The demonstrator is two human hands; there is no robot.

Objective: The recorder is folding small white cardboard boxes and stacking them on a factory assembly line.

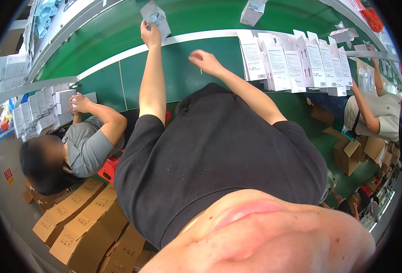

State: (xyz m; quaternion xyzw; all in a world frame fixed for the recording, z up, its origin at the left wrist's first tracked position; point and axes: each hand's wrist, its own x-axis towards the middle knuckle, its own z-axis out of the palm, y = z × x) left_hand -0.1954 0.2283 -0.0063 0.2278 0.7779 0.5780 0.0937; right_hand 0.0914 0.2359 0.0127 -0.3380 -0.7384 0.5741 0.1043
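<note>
My left hand (151,34) reaches out to the far side of the green work surface. Its fingers are closed on a clear plastic bag (153,18) with something light blue in it. That bag sits at the top of a small white box (164,30), partly hiding it; how deep it goes inside I cannot tell. My right hand (205,62) hovers over the near green bench (178,68), slightly blurred. Its fingers are loosely bent and apart, with nothing visible in them. To its right stands a row of white printed cartons (278,63).
Another white box (252,14) stands on the far green belt (201,18), beyond a white rail (201,35). At left a person in grey (94,141) works beside stacked white boxes (37,107). Brown cartons (85,218) lie behind. Another person (374,111) is at right.
</note>
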